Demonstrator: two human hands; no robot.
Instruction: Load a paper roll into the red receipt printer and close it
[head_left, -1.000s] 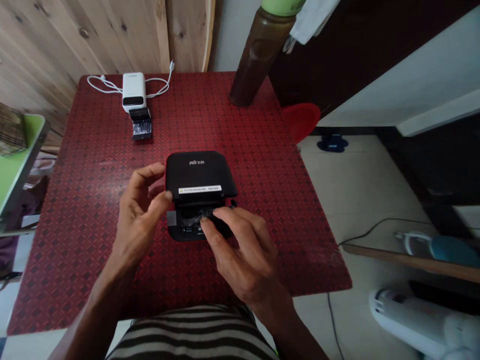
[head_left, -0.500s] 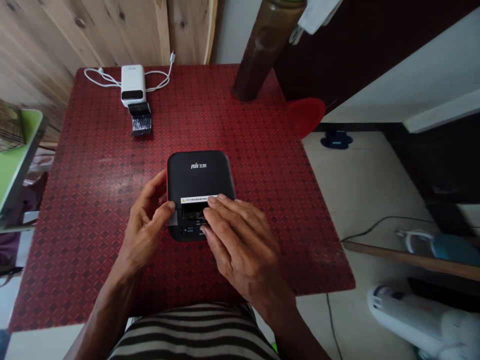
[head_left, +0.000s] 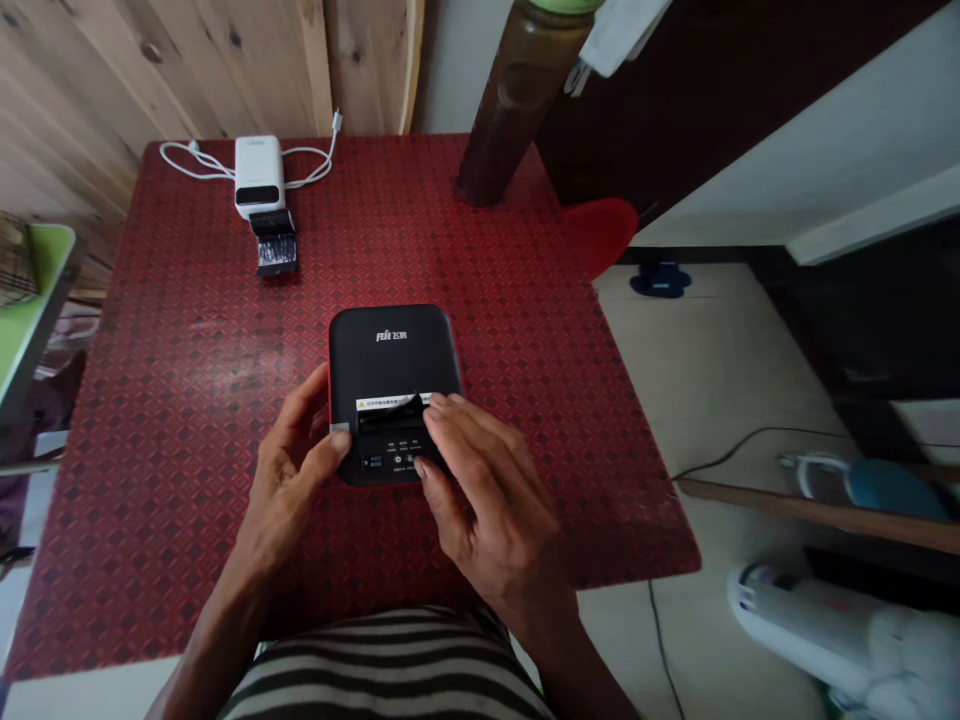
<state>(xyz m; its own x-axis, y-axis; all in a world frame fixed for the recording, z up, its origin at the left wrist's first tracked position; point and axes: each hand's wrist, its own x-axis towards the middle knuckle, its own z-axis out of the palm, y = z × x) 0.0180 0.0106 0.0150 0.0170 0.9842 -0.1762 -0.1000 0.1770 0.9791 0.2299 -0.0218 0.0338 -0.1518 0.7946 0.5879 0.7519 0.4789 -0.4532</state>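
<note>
A black portable label printer (head_left: 391, 360), with a white logo, a warning sticker and small buttons, lies flat on the red patterned table. My left hand (head_left: 289, 470) grips its left side, the thumb on the top face and the fingers along the edge. From the slot near the front sticks a dark, glossy strip (head_left: 401, 408), its right end raised. Over the printer's front right corner is my right hand (head_left: 487, 490), thumb and fingers apart. Its fingertips are close to the raised end of the strip; whether they touch it I cannot tell.
A white mini printer (head_left: 259, 172) with a dark printed strip and white cable (head_left: 315, 180) lies at the back left. A tall brown bottle (head_left: 506, 110) stands at the table's back right. A red stool (head_left: 604, 235) is beyond the right edge.
My right hand has drawn back slightly and its thumb has parted from the fingers. The strip at the slot now shows a raised end. My left hand keeps its hold.
</note>
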